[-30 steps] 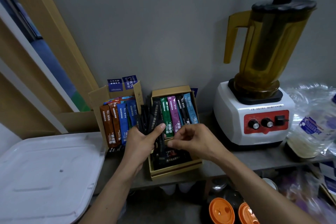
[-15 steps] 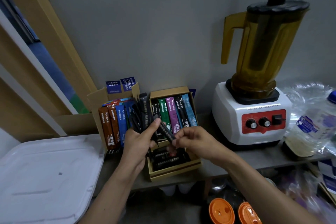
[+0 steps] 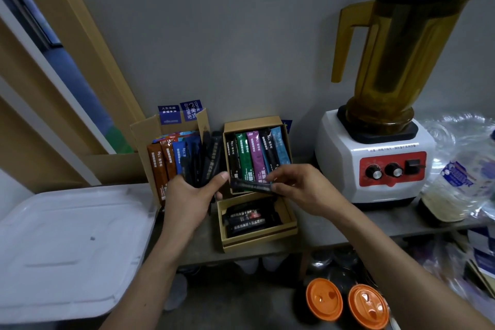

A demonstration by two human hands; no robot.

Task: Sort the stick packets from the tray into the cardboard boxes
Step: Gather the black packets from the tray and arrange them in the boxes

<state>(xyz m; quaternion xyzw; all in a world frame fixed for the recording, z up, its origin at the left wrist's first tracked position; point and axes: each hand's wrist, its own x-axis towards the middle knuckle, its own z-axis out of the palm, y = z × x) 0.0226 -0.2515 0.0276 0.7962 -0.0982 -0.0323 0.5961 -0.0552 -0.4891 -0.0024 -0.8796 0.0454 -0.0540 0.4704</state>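
1. Down at eight o'clock lies the white tray (image 3: 67, 249).
2. At six o'clock, the cardboard box (image 3: 259, 243) holds dark stick packets (image 3: 247, 218).
3. Left hand (image 3: 190, 195) grips a fan of black packets (image 3: 210, 161), ten o'clock from that box.
4. Right hand (image 3: 302, 187) pinches one black packet (image 3: 251, 186) at the box's twelve o'clock.

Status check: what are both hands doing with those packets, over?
Left hand grips a bundle of dark packets. Right hand pinches a single dark packet above the near box. Nothing visible blocks it.
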